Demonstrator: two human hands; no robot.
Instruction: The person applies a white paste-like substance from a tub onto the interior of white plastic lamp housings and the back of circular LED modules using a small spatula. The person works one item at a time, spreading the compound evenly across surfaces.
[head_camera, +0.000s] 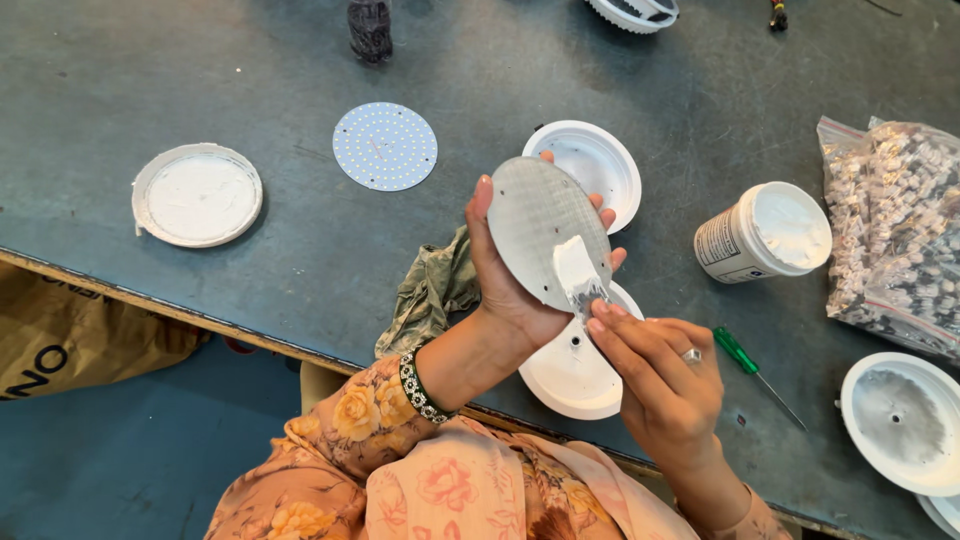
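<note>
While both hands work over the surface (250, 80):
Left hand (510, 290): fingers grip one grey disc (535, 225).
Right hand (660, 375): fingers pinch one paste-smeared spatula (578, 272).
White housings: four.
Paste tubs: one (765, 232).
Screwdrivers: one (755, 368).

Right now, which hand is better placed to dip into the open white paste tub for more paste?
Probably the right hand: it holds the small spreader, and the paste tub sits on its side. The left hand grips the round disc.

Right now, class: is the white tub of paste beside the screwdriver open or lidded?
Open. The white tub shows bare white paste at its mouth with no cover on it; a separate paste-smeared lid lies apart on the table.
</note>
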